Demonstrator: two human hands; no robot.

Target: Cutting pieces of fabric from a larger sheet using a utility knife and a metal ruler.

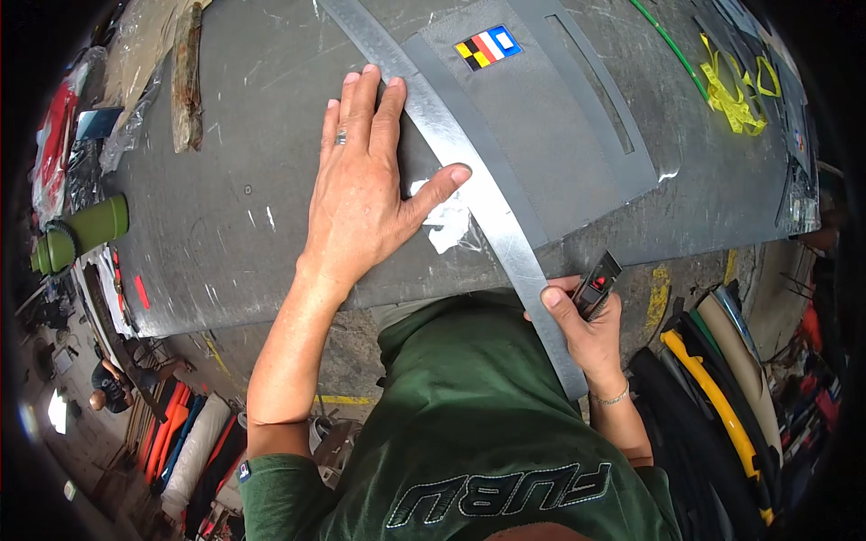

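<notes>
the right hand [585,326] grips a small black-and-red utility knife [596,287] at the near end of the long flat grey metal ruler [469,171]. left of the ruler, the left hand [361,194] presses flat, fingers spread, on the grey fabric sheet [244,225]. beyond the ruler lies a small multicoloured flag patch [487,47].

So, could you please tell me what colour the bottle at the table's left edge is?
The bottle is olive green, lying on its side; the head view shows it.

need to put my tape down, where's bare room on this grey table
Bare patch between the left hand and the worn wooden block, running down to the green cylinder. Crowded right of the metal ruler: grey fabric panel, yellow straps, and the right hand holding a utility knife.
</notes>
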